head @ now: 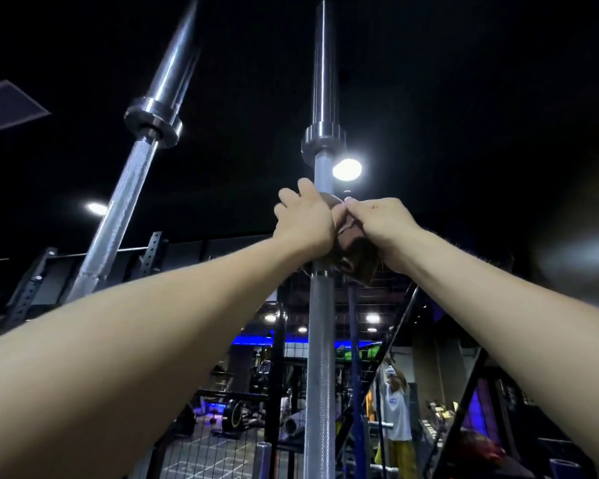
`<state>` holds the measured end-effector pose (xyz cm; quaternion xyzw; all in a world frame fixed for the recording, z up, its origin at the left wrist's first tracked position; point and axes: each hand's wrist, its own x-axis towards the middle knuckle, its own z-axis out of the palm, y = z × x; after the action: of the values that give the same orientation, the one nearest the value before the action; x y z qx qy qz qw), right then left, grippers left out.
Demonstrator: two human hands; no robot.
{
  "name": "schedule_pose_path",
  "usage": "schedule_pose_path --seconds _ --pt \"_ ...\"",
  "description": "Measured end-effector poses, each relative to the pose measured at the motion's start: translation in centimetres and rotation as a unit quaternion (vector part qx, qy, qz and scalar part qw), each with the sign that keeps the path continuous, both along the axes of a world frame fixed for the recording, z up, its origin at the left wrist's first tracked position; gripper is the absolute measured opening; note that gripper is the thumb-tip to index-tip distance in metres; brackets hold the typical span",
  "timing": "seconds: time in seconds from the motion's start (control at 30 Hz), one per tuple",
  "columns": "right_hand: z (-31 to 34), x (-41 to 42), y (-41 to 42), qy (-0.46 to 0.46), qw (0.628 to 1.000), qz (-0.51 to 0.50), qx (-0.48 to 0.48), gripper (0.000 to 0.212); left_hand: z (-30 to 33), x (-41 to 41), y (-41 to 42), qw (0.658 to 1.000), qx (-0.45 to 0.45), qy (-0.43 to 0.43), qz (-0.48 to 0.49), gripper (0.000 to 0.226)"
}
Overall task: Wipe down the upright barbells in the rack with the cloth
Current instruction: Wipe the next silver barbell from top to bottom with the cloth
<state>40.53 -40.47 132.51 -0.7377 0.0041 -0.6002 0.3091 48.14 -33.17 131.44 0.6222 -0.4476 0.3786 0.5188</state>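
Head view: both hands' grip (306, 216) (377, 219) around cloth (355, 250) on barbell (320, 340).

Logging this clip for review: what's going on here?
A person is reaching up with both arms to the nearer upright steel barbell and holding a brown cloth around its knurled shaft, just below the collar. The left hand curls round the bar and cloth; the right hand pinches the cloth from the other side. A second steel barbell stands to the left, with neither hand on it.
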Motion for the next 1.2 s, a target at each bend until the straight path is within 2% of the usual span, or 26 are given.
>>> schedule_pose_path --seconds 0.1,0.23,0.3,0.53,0.63,0.73,0.8,0.9,1.03,1.1,1.2 --pt "-0.2 0.0 -0.3 -0.003 1.000 -0.015 0.002 0.035 -1.1 -0.2 -0.3 1.000 -0.006 0.005 -0.012 0.053" --pt "-1.3 0.3 -0.1 0.012 1.000 0.017 0.021 0.030 -8.0 -0.2 0.2 0.997 0.046 -0.052 0.029 0.054" --pt "-2.0 0.2 0.1 0.020 0.999 0.022 0.021 0.027 -9.4 -0.2 0.6 0.997 0.060 -0.051 0.029 0.050" --pt "-2.5 -0.6 -0.5 -0.016 0.999 0.004 0.035 0.033 -2.6 -0.8 -0.5 1.000 -0.006 0.025 -0.017 0.055" --pt "-3.7 -0.2 -0.8 -0.005 0.998 0.027 0.051 0.031 -5.6 -0.4 -0.6 1.000 -0.001 0.005 -0.001 0.054" --pt "-5.0 0.0 -0.6 0.022 0.997 0.052 0.060 0.030 -9.9 -0.3 -0.2 0.995 0.050 -0.055 0.064 0.053" --pt "-5.3 -0.3 -0.2 0.037 0.995 0.061 0.062 0.026 -11.1 -0.4 0.4 0.993 0.064 -0.063 0.070 0.052" --pt "-4.7 -0.6 0.1 0.040 0.996 0.052 0.060 0.027 -9.8 -0.1 0.7 0.996 0.065 -0.057 0.029 0.050" --pt "-4.4 0.0 -0.2 0.004 0.998 0.013 0.055 0.039 -5.6 0.1 0.0 0.998 0.027 0.037 -0.050 0.054" --pt "-4.4 0.1 -0.4 -0.015 0.997 0.006 0.073 0.041 -5.2 -0.3 -0.7 0.999 0.017 0.035 -0.030 0.055" --pt "-5.3 0.2 -0.5 -0.002 0.998 0.008 0.069 0.040 -8.0 -0.4 -0.8 1.000 0.008 0.000 0.006 0.054"
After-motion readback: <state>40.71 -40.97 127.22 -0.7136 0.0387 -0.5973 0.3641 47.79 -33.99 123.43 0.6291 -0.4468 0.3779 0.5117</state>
